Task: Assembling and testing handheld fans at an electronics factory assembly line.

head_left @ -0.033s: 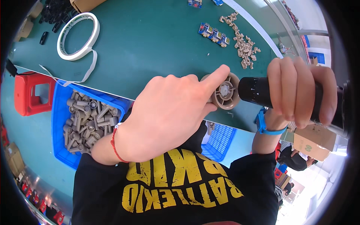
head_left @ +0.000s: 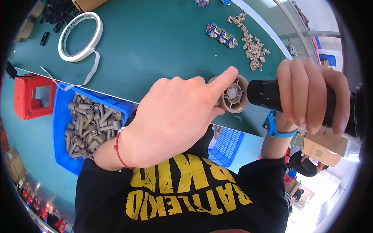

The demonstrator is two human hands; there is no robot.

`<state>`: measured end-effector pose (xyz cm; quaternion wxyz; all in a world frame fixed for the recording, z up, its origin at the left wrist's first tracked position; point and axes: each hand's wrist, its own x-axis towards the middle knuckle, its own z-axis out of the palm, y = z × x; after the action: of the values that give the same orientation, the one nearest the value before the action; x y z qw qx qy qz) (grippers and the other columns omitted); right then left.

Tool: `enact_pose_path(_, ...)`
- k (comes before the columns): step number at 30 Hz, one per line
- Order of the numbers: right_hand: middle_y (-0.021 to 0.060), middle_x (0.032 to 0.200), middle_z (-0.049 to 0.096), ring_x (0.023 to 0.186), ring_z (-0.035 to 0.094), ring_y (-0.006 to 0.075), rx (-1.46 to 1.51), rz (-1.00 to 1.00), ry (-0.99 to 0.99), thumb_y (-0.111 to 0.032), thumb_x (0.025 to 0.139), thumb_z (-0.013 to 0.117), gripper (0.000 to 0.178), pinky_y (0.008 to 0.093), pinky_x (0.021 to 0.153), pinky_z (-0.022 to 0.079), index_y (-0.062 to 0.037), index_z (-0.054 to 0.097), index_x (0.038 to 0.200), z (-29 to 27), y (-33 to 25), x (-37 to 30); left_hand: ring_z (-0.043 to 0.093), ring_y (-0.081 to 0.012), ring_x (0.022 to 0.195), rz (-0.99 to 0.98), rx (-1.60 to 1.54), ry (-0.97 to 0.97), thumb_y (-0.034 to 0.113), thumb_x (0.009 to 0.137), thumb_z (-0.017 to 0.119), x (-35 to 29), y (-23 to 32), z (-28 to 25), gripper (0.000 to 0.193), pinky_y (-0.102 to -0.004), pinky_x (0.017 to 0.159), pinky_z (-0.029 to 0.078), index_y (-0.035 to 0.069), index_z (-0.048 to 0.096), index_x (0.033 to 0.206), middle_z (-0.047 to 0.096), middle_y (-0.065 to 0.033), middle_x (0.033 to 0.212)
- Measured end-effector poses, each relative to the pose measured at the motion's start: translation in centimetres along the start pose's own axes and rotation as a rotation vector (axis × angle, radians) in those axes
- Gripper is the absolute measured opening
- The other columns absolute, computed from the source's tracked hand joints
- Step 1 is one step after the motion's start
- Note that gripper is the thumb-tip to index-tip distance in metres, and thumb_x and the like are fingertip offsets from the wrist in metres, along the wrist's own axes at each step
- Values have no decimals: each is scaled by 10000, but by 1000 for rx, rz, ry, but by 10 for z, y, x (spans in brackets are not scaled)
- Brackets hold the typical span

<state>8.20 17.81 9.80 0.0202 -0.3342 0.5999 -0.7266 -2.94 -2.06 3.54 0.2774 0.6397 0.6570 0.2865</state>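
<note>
My left hand [head_left: 175, 116] is closed on a round beige plastic part [head_left: 233, 95] shaped like a small wheel with spokes, and its forefinger lies stretched along the part's upper rim. My right hand [head_left: 314, 93] grips a black power screwdriver [head_left: 268, 95]. The tool's nose is pressed against the centre of the round part. Both are held just above the near edge of the green table [head_left: 155, 50]. A red string circles my left wrist and a blue band my right.
A blue bin [head_left: 62, 116] of several grey-beige plastic parts sits lower left, with a red stool [head_left: 33, 95] beside it. On the table lie a white tape roll [head_left: 79, 37], small blue circuit boards [head_left: 222, 34] and a pile of beige pieces [head_left: 252, 46]. A blue basket [head_left: 227, 143] stands below the table edge.
</note>
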Motion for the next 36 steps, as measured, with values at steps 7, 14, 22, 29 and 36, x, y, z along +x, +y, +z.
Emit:
enact_pose_path(7,63,858,679,733,655,142,-36,-11,-128,-268,873,639,188,230,708,556,-153,606,1017,-8,6,7,592,-307,634,-3,-10,12,190,802,650,-1,-1,1,576,-394,544,450,139,414,1325,595,-106,737)
enact_pose_path(14,63,886,679,770,661,152,175,-155,-64,-302,883,623,239,240,729,556,-164,596,1076,-19,20,-4,585,-298,614,8,-12,17,181,802,650,-1,-3,1,560,-388,526,434,129,422,1311,588,-99,719)
enact_pose_path(22,45,866,673,760,649,142,78,-348,-235,-255,876,637,197,230,748,546,-160,633,1048,-18,39,24,587,-290,613,-11,-11,-6,188,810,640,-1,-3,0,540,-384,520,430,140,424,1302,589,-90,718)
enact_pose_path(29,44,856,670,756,643,138,50,-136,-149,-248,878,633,181,231,749,545,-164,642,1038,-16,13,-2,588,-291,617,-16,0,-4,190,808,641,-1,-2,1,537,-386,517,429,142,423,1296,591,-89,724)
enact_pose_path(36,42,853,668,763,641,135,100,-197,-229,-233,877,634,141,232,753,543,-161,655,996,-16,27,25,589,-292,620,13,-6,19,192,807,641,0,-2,2,537,-387,518,429,140,424,1295,589,-89,721)
